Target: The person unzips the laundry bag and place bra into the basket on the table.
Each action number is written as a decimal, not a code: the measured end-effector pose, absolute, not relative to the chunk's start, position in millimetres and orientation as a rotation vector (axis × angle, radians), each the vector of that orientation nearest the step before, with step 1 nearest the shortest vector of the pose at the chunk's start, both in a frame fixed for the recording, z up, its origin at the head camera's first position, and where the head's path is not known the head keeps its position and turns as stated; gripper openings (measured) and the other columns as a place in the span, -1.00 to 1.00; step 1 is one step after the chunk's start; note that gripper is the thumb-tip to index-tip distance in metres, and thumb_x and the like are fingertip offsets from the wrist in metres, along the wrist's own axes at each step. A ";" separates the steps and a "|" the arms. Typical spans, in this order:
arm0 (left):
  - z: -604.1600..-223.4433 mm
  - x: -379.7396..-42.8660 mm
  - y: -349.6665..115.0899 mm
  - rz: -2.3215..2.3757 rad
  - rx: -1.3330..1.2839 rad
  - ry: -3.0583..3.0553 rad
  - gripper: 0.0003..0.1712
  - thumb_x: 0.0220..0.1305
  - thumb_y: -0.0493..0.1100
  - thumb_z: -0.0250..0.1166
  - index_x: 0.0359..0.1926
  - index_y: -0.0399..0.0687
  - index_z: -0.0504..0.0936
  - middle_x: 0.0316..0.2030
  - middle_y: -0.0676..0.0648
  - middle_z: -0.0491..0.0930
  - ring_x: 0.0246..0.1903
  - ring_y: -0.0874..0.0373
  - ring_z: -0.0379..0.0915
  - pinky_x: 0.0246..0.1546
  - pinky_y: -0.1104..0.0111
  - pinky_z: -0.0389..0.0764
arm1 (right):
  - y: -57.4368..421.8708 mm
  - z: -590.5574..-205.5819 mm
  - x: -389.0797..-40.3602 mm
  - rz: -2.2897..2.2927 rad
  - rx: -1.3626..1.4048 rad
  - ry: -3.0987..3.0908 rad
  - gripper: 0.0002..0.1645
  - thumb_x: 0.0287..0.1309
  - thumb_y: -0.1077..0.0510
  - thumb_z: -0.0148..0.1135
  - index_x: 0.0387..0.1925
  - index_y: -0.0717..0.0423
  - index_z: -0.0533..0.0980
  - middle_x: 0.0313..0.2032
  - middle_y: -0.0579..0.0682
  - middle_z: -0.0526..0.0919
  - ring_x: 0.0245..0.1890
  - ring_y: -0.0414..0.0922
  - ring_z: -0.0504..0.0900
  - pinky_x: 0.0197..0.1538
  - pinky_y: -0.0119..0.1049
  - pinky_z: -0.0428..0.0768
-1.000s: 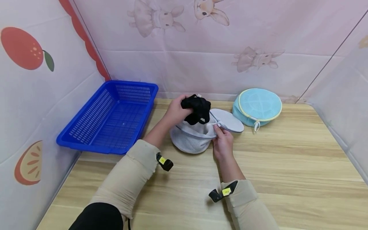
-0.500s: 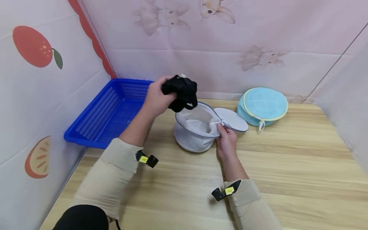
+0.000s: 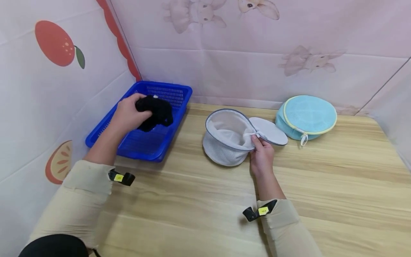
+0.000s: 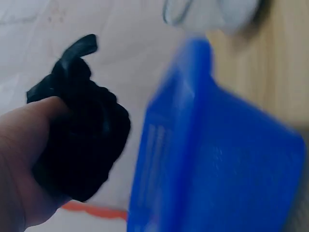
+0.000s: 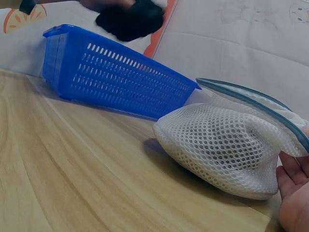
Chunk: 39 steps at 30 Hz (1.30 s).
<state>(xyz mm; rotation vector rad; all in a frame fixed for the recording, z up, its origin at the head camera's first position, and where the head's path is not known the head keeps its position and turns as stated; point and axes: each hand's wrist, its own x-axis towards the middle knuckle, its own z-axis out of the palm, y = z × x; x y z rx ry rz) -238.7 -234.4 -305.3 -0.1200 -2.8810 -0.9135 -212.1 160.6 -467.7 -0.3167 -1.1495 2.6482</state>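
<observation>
My left hand (image 3: 130,112) grips a bunched black garment with thin straps (image 3: 156,112), held above the blue plastic basket (image 3: 152,156). In the left wrist view the thumb presses into the dark folds of the cloth. My right hand (image 3: 263,157) pinches the rim of a white mesh laundry bag (image 3: 224,151) beside its zipper. The bag stands unzipped on the table, and its round lid (image 3: 271,131) is folded out to the right. No item shows inside the bag in the head view. The right wrist view has the mesh wall close by, with the fingers at its rim.
A light blue mesh laundry bag with yellow trim (image 3: 308,114), zipped up, stands behind and right of the white one. Printed fabric walls (image 3: 240,71) enclose the wooden table (image 3: 192,207) at the back and sides. The basket sits near the left wall.
My left hand has carried the black garment from over the white laundry bag leftward to above the blue basket. My right hand keeps its pinch on the bag's rim.
</observation>
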 end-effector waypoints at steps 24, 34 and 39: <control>-368.9 -246.1 -266.2 -0.503 -0.404 -3.503 -0.08 0.25 -0.05 0.28 0.47 -0.31 0.05 0.36 -0.45 0.22 0.31 -0.36 0.20 0.22 -0.20 0.33 | 163.1 -469.0 -207.4 2.643 -0.326 -1.162 -0.93 0.24 0.29 0.27 -0.29 0.11 0.65 -0.25 -0.09 0.70 -0.21 -0.27 0.68 -0.10 -0.44 0.63; -356.4 -238.8 -264.3 -0.511 -0.425 -3.551 -0.02 0.26 -0.07 0.26 0.51 -0.32 -0.06 0.42 -0.48 0.08 0.38 -0.42 0.03 0.28 -0.26 0.22 | 159.1 -462.6 -205.7 2.623 -0.262 -1.112 -0.86 0.25 0.34 0.22 -0.35 0.13 0.68 -0.34 -0.08 0.73 -0.32 -0.26 0.69 -0.19 -0.44 0.64; -331.9 -228.7 -246.2 -0.351 -0.449 -3.485 -0.10 0.30 -0.09 0.23 0.47 -0.42 0.03 0.41 -0.48 0.11 0.40 -0.42 -0.01 0.32 -0.24 0.15 | 155.4 -457.6 -205.4 2.607 -0.220 -1.116 -0.84 0.26 0.36 0.20 -0.35 0.15 0.66 -0.32 -0.06 0.72 -0.28 -0.24 0.68 -0.13 -0.42 0.64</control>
